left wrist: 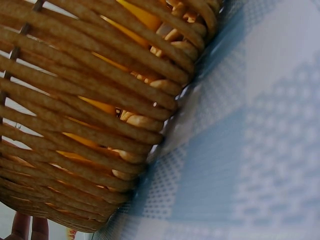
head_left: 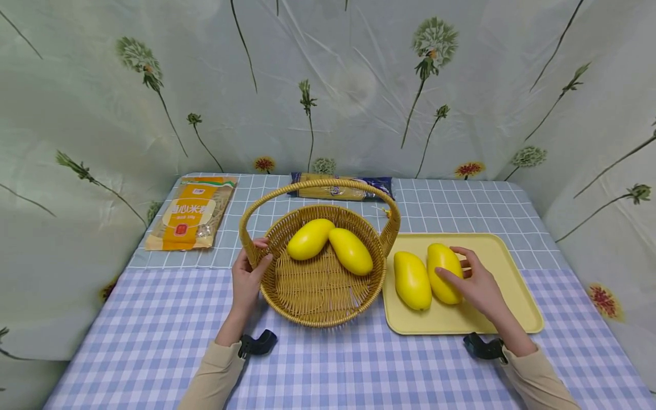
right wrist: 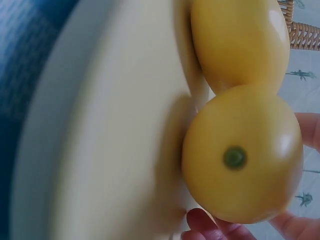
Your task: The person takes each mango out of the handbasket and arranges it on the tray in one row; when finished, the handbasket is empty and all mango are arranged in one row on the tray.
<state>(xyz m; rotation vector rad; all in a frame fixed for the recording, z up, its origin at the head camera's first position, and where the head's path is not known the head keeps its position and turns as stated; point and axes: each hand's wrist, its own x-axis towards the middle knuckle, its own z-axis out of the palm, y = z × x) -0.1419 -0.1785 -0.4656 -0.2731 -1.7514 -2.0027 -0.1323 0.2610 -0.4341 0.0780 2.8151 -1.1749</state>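
In the head view a round wicker basket (head_left: 323, 299) with a tall arched handle stands near the middle, two yellow mangoes (head_left: 310, 239) lying inside it. My left hand (head_left: 248, 276) grips its left side where the handle meets the rim. The left wrist view shows the woven wall (left wrist: 85, 95) close up, with fingertips (left wrist: 30, 227) at the lower left. On a pale yellow tray (head_left: 492, 285) to the right lie two more mangoes. My right hand (head_left: 476, 282) holds the right-hand mango (head_left: 443, 273) between thumb and fingers; the other mango (head_left: 412, 281) touches or nearly touches it.
A bag of rice noodles (head_left: 191, 213) lies at the back left. Behind the basket is a blue-ended pack of long noodles (head_left: 338, 188). A checked cloth (head_left: 328, 370) covers the table, and a dandelion-print curtain (head_left: 353, 85) hangs around it.
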